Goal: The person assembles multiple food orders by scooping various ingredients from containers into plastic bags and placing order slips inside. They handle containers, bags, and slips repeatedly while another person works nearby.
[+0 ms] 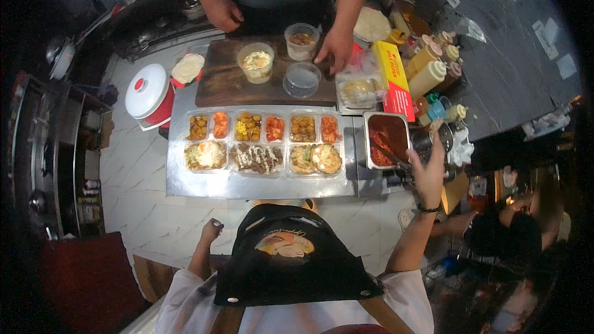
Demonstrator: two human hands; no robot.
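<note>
My left hand (211, 230) hangs beside my apron, away from the counter, its fingers curled in with nothing visible in them. To the right, my right hand (428, 172) reaches over the counter's edge with thumb and fingers apart. It is beside a steel pan (367, 142) of red sauce (388, 133), where a dark utensil handle rests at the lower right corner. Three clear meal trays stand in a row left of the pan: a left tray (206, 114), a middle tray (234, 142) and a right tray (288, 164). Each holds food in compartments.
Across the counter, another person's hands (337, 48) are at a wooden board (216, 71) bearing two filled tubs and a clear lid (302, 80). A yellow-red box (396, 80) and several squeeze bottles (427, 79) stand at right. A red-white cooler (148, 96) is at left.
</note>
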